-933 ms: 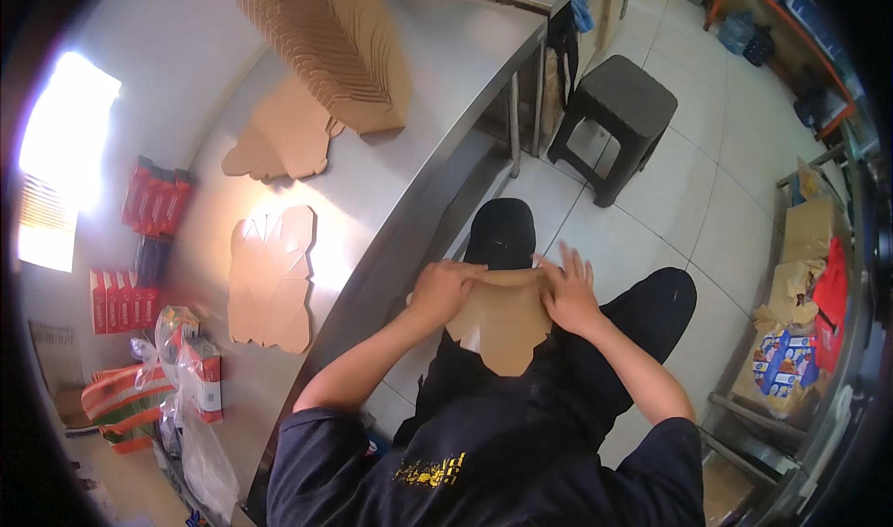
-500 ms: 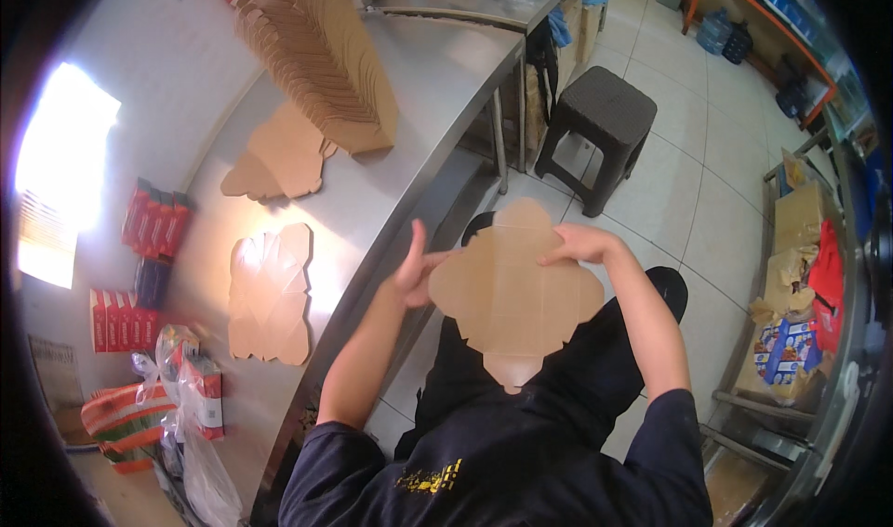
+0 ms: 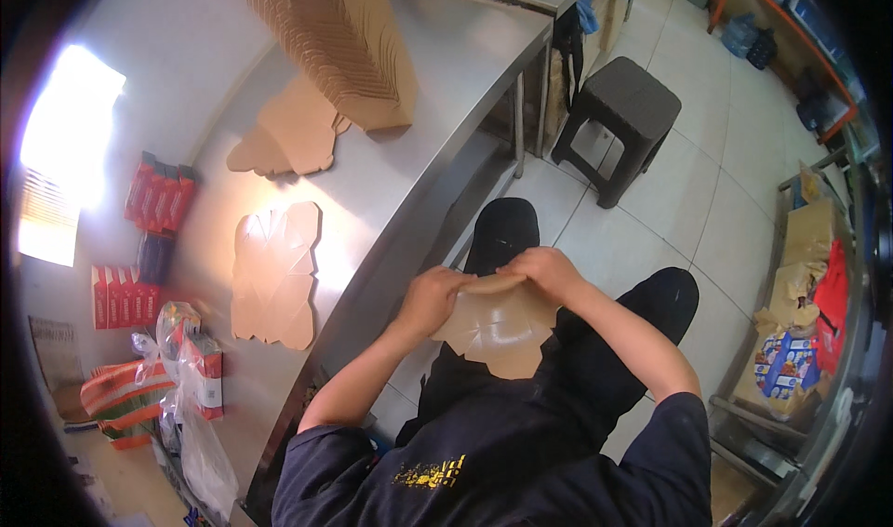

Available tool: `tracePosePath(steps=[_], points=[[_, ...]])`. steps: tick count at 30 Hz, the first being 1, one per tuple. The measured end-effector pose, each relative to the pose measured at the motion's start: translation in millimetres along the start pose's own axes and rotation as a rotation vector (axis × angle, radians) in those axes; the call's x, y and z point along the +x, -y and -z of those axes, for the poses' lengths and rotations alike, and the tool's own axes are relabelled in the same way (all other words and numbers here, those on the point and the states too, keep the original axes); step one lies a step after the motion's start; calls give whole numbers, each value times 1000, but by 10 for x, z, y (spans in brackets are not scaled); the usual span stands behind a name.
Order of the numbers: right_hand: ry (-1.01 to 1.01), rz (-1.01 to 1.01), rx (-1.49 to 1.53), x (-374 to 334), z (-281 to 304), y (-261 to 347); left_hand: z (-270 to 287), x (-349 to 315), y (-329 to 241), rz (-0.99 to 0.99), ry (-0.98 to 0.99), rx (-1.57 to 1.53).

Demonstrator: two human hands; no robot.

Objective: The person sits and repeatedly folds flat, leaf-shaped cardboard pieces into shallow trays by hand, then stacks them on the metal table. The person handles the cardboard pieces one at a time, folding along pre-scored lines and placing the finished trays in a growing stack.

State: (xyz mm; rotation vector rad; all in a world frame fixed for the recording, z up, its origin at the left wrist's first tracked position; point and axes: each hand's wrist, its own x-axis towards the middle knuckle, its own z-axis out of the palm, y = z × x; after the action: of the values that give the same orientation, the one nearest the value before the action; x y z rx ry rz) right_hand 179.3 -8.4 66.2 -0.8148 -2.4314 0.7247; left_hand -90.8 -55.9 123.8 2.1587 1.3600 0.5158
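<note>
Over my lap I hold a flat brown cardboard box blank (image 3: pixel 496 327) with scalloped edges and creased panels. My left hand (image 3: pixel 435 299) grips its far left edge, fingers curled over it. At the far edge, close beside, my right hand (image 3: pixel 542 274) is closed on the same blank. That edge is bent up between the two hands, and its shiny face catches the light. On the steel table to my left lie a small pile of similar blanks (image 3: pixel 273 280) and, farther back, another few blanks (image 3: pixel 290 134).
A long row of nested folded cardboard boxes (image 3: pixel 344 48) stands at the table's (image 3: pixel 446 71) far end. Red small boxes (image 3: pixel 160 195) and a plastic bag (image 3: pixel 203 453) line its left side. A dark plastic stool (image 3: pixel 621 108) stands ahead; a shelf with a cardboard box (image 3: pixel 802 239) is at right.
My left hand has taken hold of the blank beside my right. The blank has tilted and its far edge is now bent; both hands have come closer together.
</note>
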Motion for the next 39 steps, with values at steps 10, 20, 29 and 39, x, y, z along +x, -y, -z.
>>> tracePosePath(steps=[10,20,29,39], points=[[-44,-141,-381,-298,72,501,-204,-326,-60,-84,28,324],[-91,-943,1241,-466,282,-197,-45,133,-42,677,193,-1453],[422,-650,443,433,653,-439,224,954,397,515,631,-778],[62,-102,-108,70,66,6,-62,131,31,123,62,9]])
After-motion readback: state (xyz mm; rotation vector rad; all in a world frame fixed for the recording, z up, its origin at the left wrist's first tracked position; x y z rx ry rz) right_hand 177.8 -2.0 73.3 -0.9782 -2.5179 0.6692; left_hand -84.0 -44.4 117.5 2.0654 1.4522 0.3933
